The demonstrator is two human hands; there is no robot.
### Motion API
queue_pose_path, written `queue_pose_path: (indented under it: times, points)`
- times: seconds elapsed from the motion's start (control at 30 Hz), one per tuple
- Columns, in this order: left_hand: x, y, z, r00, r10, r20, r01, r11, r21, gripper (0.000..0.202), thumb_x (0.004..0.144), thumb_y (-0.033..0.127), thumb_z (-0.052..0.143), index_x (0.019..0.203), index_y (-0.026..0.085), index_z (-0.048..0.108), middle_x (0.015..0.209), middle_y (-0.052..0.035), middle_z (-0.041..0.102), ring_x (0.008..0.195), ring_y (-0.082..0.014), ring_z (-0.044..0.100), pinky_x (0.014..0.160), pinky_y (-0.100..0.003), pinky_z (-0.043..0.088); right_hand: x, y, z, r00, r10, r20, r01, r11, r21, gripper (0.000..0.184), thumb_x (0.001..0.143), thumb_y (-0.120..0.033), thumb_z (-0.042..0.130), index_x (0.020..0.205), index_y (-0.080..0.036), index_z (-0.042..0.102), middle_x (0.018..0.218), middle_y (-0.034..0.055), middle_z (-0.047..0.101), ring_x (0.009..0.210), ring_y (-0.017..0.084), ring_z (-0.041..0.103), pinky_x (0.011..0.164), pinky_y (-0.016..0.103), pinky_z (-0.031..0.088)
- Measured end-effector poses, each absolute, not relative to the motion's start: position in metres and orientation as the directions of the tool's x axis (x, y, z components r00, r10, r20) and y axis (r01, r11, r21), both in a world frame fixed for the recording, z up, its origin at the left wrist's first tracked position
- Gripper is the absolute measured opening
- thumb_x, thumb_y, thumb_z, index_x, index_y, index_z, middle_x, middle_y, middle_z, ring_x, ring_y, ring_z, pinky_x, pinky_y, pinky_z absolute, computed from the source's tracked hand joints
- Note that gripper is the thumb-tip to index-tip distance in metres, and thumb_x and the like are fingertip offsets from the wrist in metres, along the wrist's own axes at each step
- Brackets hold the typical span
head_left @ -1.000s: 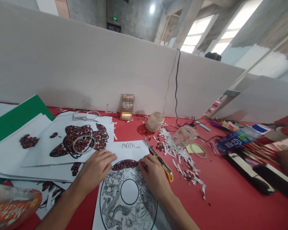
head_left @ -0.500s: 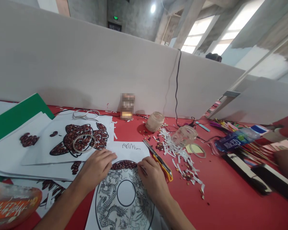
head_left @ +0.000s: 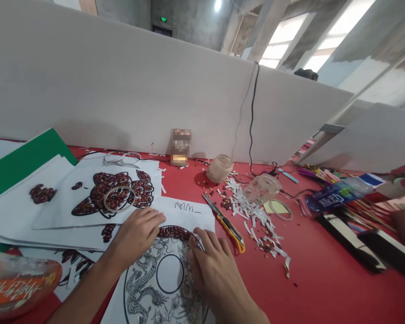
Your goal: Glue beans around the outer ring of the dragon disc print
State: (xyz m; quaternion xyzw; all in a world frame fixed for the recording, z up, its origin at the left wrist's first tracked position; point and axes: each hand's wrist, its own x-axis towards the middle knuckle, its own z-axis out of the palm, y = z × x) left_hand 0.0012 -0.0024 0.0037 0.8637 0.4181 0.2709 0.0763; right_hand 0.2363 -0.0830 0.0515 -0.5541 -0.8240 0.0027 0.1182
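Note:
A white sheet [head_left: 205, 219] with a round dragon drawing [head_left: 170, 273] lies in front of me on the red table. Dark red beans [head_left: 175, 232] form a curved row along the top band of the circle. My left hand [head_left: 141, 232] rests on the sheet's left side, fingers stretched out at the left end of that row, holding nothing. On the right side of the circle lies my right hand [head_left: 213, 265], its fingers extended over the paper and thumb apart from the index finger. Nothing shows in it. Beyond it sits a yellow utility knife [head_left: 227, 223], blade out.
Bean-covered drawings [head_left: 113, 191] lie at left with a tape ring [head_left: 119, 199] on top. A jar with an orange label [head_left: 22, 288] stands nearest left. Glass jars [head_left: 220, 168], paper shreds [head_left: 253, 213], a bottle [head_left: 340, 193] and black-and-white boxes [head_left: 353, 243] occupy the right.
My right hand has gone from a pinch at the row's right end to lying spread on the sheet. The sheet has turned slightly, its lower part shifting left. My left hand stays about the same.

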Motion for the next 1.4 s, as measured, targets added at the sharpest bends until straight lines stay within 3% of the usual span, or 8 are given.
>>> queue_pose_path:
  times: [0.17, 0.37, 0.67, 0.87, 1.0, 1.13, 1.23, 1.4]
  points:
    - [0.001, -0.002, 0.005, 0.509, 0.763, 0.398, 0.679, -0.641, 0.358, 0.03, 0.097, 0.012, 0.045, 0.115, 0.019, 0.067, 0.115, -0.0056, 0.073, 0.111, -0.024, 0.062, 0.097, -0.046, 0.051, 0.256, -0.074, 0.056, -0.335, 0.914, 0.228, 0.904, 0.38, -0.196, 0.03, 0.102, -0.023, 0.044, 0.119, -0.025, 0.068, 0.127, 0.0098, 0.064, 0.11, 0.026, 0.06, 0.088, 0.043, 0.051]
    - [0.001, -0.003, 0.007, 0.516, 0.762, 0.392, 0.681, -0.642, 0.352, 0.03, 0.097, 0.011, 0.044, 0.116, 0.019, 0.066, 0.117, -0.0065, 0.072, 0.112, -0.0247, 0.061, 0.097, -0.047, 0.051, 0.267, -0.073, 0.046, -0.47, 0.854, 0.223, 0.865, 0.496, -0.074, 0.041, 0.1, -0.025, 0.052, 0.14, -0.03, 0.056, 0.146, 0.0078, 0.055, 0.128, 0.03, 0.051, 0.101, 0.051, 0.048]
    - [0.0, -0.003, 0.005, 0.515, 0.769, 0.379, 0.689, -0.634, 0.352, 0.031, 0.098, 0.012, 0.044, 0.118, 0.021, 0.066, 0.119, -0.0055, 0.071, 0.115, -0.0241, 0.061, 0.099, -0.046, 0.05, 0.27, -0.071, 0.044, -0.469, 0.868, 0.163, 0.873, 0.483, -0.06, 0.034, 0.102, -0.033, 0.052, 0.134, -0.036, 0.063, 0.155, 0.0024, 0.046, 0.14, 0.03, 0.043, 0.11, 0.053, 0.042]
    - [0.0, -0.001, 0.0, 0.516, 0.753, 0.408, 0.681, -0.65, 0.339, 0.031, 0.097, 0.013, 0.045, 0.118, 0.021, 0.067, 0.117, -0.0046, 0.072, 0.112, -0.0235, 0.062, 0.097, -0.043, 0.05, 0.272, -0.063, 0.044, -0.441, 0.885, 0.15, 0.894, 0.448, -0.014, 0.035, 0.102, -0.039, 0.052, 0.136, -0.037, 0.061, 0.156, 0.0065, 0.046, 0.14, 0.033, 0.043, 0.109, 0.056, 0.038]
    - [-0.001, -0.001, -0.001, 0.509, 0.743, 0.434, 0.684, -0.656, 0.319, 0.031, 0.097, 0.014, 0.044, 0.116, 0.022, 0.068, 0.115, -0.0044, 0.073, 0.11, -0.0239, 0.062, 0.094, -0.042, 0.051, 0.282, -0.044, 0.056, -0.472, 0.876, 0.102, 0.87, 0.481, -0.109, 0.034, 0.102, -0.037, 0.051, 0.134, -0.036, 0.062, 0.152, 0.0053, 0.05, 0.139, 0.03, 0.046, 0.109, 0.051, 0.039]
    - [-0.001, -0.001, 0.0, 0.509, 0.743, 0.434, 0.683, -0.656, 0.321, 0.031, 0.097, 0.013, 0.045, 0.115, 0.023, 0.068, 0.114, -0.0043, 0.073, 0.107, -0.0231, 0.063, 0.094, -0.041, 0.051, 0.316, 0.001, 0.07, -0.232, 0.959, 0.165, 0.928, 0.269, -0.257, 0.035, 0.103, -0.026, 0.041, 0.122, -0.025, 0.07, 0.117, 0.0071, 0.073, 0.1, 0.02, 0.069, 0.088, 0.032, 0.05]
    - [0.0, -0.001, 0.0, 0.513, 0.741, 0.433, 0.682, -0.658, 0.319, 0.031, 0.097, 0.014, 0.044, 0.116, 0.022, 0.068, 0.114, -0.0047, 0.073, 0.108, -0.0227, 0.062, 0.096, -0.041, 0.05, 0.347, 0.042, 0.074, -0.061, 0.986, 0.153, 0.989, 0.081, -0.127, 0.035, 0.101, -0.022, 0.041, 0.119, -0.022, 0.071, 0.115, 0.0082, 0.073, 0.097, 0.021, 0.069, 0.083, 0.029, 0.048]
    - [0.001, -0.002, 0.003, 0.526, 0.729, 0.439, 0.675, -0.671, 0.306, 0.032, 0.098, 0.012, 0.041, 0.116, 0.02, 0.067, 0.114, -0.0055, 0.073, 0.105, -0.0218, 0.063, 0.098, -0.043, 0.049, 0.366, 0.082, 0.071, -0.066, 0.997, 0.043, 0.998, 0.067, -0.001, 0.029, 0.097, -0.019, 0.048, 0.104, -0.022, 0.076, 0.11, 0.0097, 0.074, 0.096, 0.022, 0.068, 0.076, 0.027, 0.044]
